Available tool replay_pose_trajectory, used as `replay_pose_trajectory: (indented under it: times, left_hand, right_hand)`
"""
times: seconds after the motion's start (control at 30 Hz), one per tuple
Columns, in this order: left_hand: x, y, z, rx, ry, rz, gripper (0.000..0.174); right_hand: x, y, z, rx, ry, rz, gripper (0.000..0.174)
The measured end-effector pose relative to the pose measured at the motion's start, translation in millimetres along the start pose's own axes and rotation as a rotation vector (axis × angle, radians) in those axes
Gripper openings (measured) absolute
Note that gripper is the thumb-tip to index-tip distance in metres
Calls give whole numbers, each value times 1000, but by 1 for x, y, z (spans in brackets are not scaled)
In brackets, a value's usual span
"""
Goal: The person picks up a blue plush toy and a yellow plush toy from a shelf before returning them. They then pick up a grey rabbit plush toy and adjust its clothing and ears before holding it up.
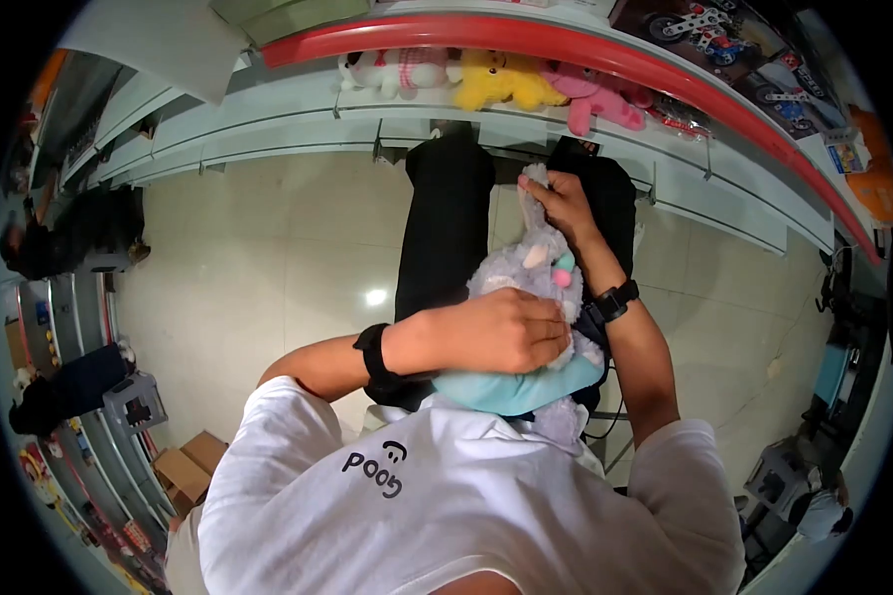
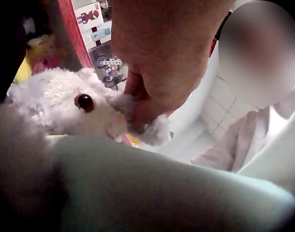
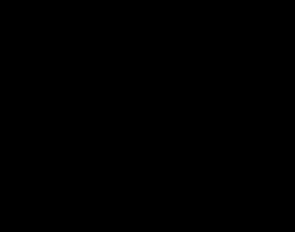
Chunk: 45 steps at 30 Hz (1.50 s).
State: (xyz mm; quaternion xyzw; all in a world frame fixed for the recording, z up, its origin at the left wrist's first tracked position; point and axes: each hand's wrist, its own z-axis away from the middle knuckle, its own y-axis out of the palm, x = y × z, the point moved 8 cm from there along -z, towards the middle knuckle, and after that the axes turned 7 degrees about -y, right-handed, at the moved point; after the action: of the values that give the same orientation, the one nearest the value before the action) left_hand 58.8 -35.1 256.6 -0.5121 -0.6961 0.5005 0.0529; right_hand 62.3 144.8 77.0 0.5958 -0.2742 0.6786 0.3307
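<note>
A pale lavender plush toy [image 1: 501, 270] with long ears and a light blue-green lower part [image 1: 511, 392] lies on the person's lap. My right hand [image 1: 566, 206] pinches one long ear [image 1: 533, 208] near its tip, at the far end of the toy. Across the toy's middle, my left hand [image 1: 506, 329] holds it with curled fingers. In the left wrist view, the toy's brown eye [image 2: 84, 102] shows beside the left hand [image 2: 162, 63], whose fingers grip a tuft of fur. A pink ball and a blue-green trim sit near the ear base. The right wrist view is black.
Ahead stands a shelf with a red edge [image 1: 417, 32], bearing a yellow plush [image 1: 501, 81], a pink plush [image 1: 595, 94] and a white plush [image 1: 397, 71]. Boxes with model pictures [image 1: 704, 30] sit at upper right. An open carton [image 1: 191, 468] stands on the floor at left.
</note>
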Motion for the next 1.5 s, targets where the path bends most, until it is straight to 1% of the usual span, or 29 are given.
replay_pose_trajectory:
  times: [0.07, 0.1, 0.17, 0.23, 0.27, 0.3, 0.33, 0.37, 0.4, 0.47, 0.5, 0.53, 0.6, 0.63, 0.67, 0.7, 0.73, 0.77, 0.8, 0.83, 0.9, 0.97, 1.03, 1.13, 1.17, 1.2, 1.27, 1.43, 1.5]
  left_hand:
    - [3, -6, 0, 0, 5, 139, 22]
    - [4, -9, -2, -6, 9, 130, 22]
    - [6, -29, -3, -182, 25, 340, 23]
    - [13, -36, -11, -203, -25, 249, 26]
    - [19, -37, -15, -230, -86, 163, 29]
    - [24, -32, -20, -238, -91, 152, 38]
    - [27, -31, -24, -248, -92, 151, 38]
    - [31, -27, -28, -218, -127, 126, 41]
    - [36, -23, -33, -185, -162, 100, 44]
    - [43, -19, -39, -189, -143, 67, 41]
    - [52, -14, -42, -117, -210, 37, 38]
    - [62, -10, -45, -47, -274, 1, 34]
    - [76, -19, -43, -86, -294, 93, 32]
    - [81, -20, -42, -63, -279, 226, 34]
    - [82, -19, -40, -40, -262, 363, 36]
    - [81, -23, -41, -74, -251, 372, 22]
    - [78, -20, -41, -82, -244, 375, 22]
    - [84, -17, -39, -153, -318, 493, 13]
    - [88, -20, -41, -220, -391, 612, 16]
    - [92, -17, -40, -194, -488, 736, 32]
    - [90, -9, -43, -256, -504, 869, 31]
    - [84, 1, -42, -305, -522, 1002, 30]
    - [88, 9, -32, -407, -695, 1054, 26]
    - [64, 2, -34, -445, -615, 979, 30]
    - [52, 5, -36, -352, -496, 898, 31]
    - [49, 1, -37, -335, -491, 896, 31]
    - [22, -3, -47, -172, -339, 635, 31]
    - [11, -1, -45, -214, -362, 609, 29]
    - [8, -4, -43, -158, -393, 601, 29]
  right_hand:
    - [5, -4, -1, -13, -10, 70, 24]
    - [13, -1, 0, 48, -48, -57, 25]
    - [24, 0, 6, 113, -85, -184, 27]
    - [32, 21, 16, 406, 43, -681, 42]
    - [33, 22, 17, 404, 39, -675, 42]
    - [38, 32, 21, 487, 48, -769, 51]
    - [43, 39, 26, 574, 62, -862, 61]
    - [57, 43, 31, 639, -26, -849, 72]
    - [64, 45, 32, 648, -22, -843, 72]
    - [70, 46, 30, 541, 129, -965, 69]
    - [60, 42, 34, 462, 306, -968, 62]
    - [56, 34, 34, 470, 301, -956, 62]
    - [48, 21, 36, 192, 418, -1017, 53]
    - [52, -7, 39, -12, 278, -796, 33]
    - [44, -18, 34, -11, 281, -788, 33]
    - [38, -32, 24, 25, 239, -1057, 24]
    - [41, -41, 19, 61, 189, -1324, 17]
    - [47, -42, 24, -103, 290, -1382, 20]
    - [50, -41, 25, -104, 284, -1375, 20]
    - [53, -41, 27, -94, 259, -1335, 23]
    - [61, -38, 28, -161, 199, -1214, 31]
    - [60, -35, 23, -135, 224, -1244, 32]
    - [55, -31, 22, -122, 277, -1306, 35]
    - [49, -11, 26, -140, 355, -1460, 35]
    - [38, -11, 22, -134, 351, -1413, 34]
    - [29, -14, 15, -138, 337, -1424, 34]
    - [12, -10, 13, -138, 470, -1451, 34]
    - [-5, -21, 11, -283, 494, -1323, 35]
    - [-9, -28, 12, -386, 470, -1238, 33]
